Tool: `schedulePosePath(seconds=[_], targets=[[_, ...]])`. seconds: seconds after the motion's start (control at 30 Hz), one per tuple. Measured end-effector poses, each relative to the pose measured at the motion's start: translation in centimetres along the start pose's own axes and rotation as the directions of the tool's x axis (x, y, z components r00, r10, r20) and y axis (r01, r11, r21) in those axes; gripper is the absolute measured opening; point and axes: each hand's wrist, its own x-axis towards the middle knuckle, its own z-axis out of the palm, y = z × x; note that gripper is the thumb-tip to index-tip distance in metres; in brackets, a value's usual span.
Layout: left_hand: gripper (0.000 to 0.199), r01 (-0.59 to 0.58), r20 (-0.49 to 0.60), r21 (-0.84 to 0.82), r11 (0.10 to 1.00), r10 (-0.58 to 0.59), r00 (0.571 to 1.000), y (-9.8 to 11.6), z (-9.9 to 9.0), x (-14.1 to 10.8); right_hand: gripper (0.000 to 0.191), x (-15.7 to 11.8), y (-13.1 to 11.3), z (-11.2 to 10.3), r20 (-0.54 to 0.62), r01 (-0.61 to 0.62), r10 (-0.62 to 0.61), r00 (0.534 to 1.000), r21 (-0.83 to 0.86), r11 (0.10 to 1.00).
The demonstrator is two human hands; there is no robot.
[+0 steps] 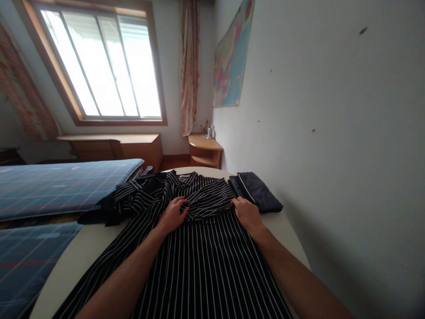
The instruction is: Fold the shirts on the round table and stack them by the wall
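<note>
A black shirt with white stripes (206, 261) lies spread over the table, its collar at the far end. Its right sleeve is folded across the chest, while the other sleeve trails down toward the near left. My left hand (174, 214) rests on the chest with fingers apart, at the end of the folded sleeve. At the shirt's right edge, my right hand (246, 212) pinches the striped cloth between thumb and fingers. Just beyond that hand sits a folded dark garment (260, 191).
The pale round table (75, 257) carries the clothes, with more dark cloth (106, 208) bunched at its left edge. Beds with blue plaid mattresses (66, 186) stand left. A white wall (348, 177) runs close on the right. A corner shelf (206, 144) and a desk (139, 141) stand behind.
</note>
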Motion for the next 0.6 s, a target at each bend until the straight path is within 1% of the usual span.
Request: schedulePosePath(seconds=[0.1,0.17,0.27,0.33,0.37,0.47,0.53,0.6], targets=[[0.033,0.003,0.001,0.001,1.000,-0.003,1.000,-0.2,0.2,0.0,0.027,-0.2,0.5,-0.3,-0.001,-0.029,0.029,1.000,-0.001,1.000],[0.031,0.001,-0.002,-0.002,1.000,-0.001,1.000,-0.2,0.2,0.0,0.025,-0.3,0.6,-0.2,-0.006,-0.012,0.012,1.000,-0.007,1.000],[0.027,-0.002,-0.012,-0.011,1.000,0.002,1.000,0.0,0.1,0.0,0.026,-0.4,0.4,0.4,-0.012,0.104,-0.104,0.995,0.023,0.994],[0.030,-0.008,-0.012,-0.013,1.000,0.008,1.000,0.0,0.1,-0.1,0.031,-0.5,0.0,0.9,0.010,0.187,-0.188,0.982,0.086,0.979],[0.034,-0.013,-0.010,-0.011,1.000,0.013,1.000,0.0,0.1,-0.2,0.034,-0.6,-0.1,1.1,0.026,0.208,-0.212,0.977,0.118,0.971],[0.042,-0.028,0.018,0.011,1.000,0.028,0.999,-0.1,0.2,-0.4,0.037,-0.8,-0.5,1.6,0.061,0.199,-0.213,0.975,0.184,0.963],[0.040,-0.029,0.047,0.037,0.999,0.027,0.999,-0.2,0.2,-0.5,0.039,-0.9,-0.6,1.6,0.053,0.180,-0.196,0.979,0.216,0.960],[0.041,-0.031,0.066,0.058,0.998,0.027,0.997,0.0,0.1,-0.4,0.040,-1.0,-0.7,1.4,0.031,0.141,-0.153,0.988,0.228,0.963]])
